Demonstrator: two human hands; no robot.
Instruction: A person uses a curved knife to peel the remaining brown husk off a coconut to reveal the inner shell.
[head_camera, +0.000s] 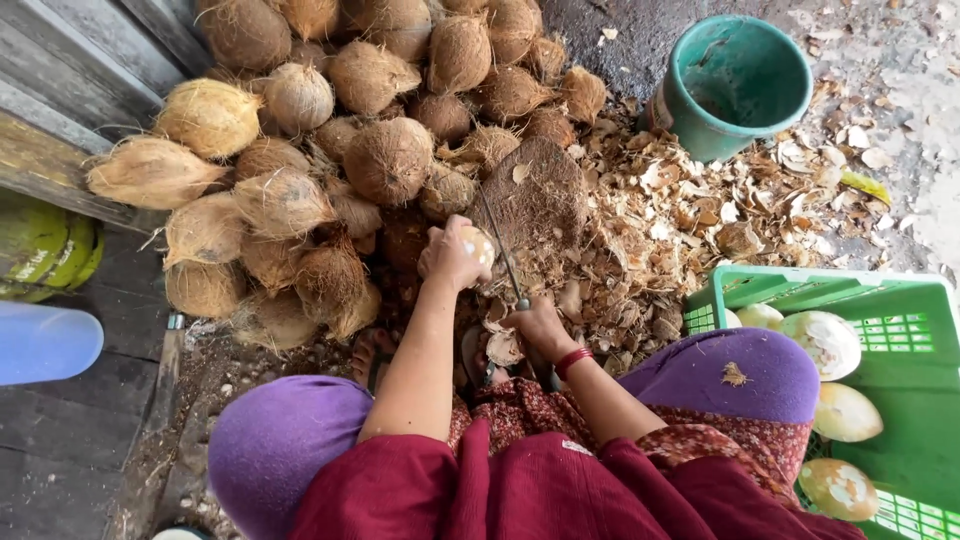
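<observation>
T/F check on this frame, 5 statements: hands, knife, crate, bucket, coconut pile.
1. The left hand holds a coconut on the chopping block. True.
2. The right hand is empty. False: it grips a knife.
3. The green crate holds peeled pale coconuts. True.
4. The teal bucket lies tipped on its side. False: it stands upright, open end up.
5. The husked coconut pile sits inside the crate. False: it is heaped on the ground beyond the block.
</observation>
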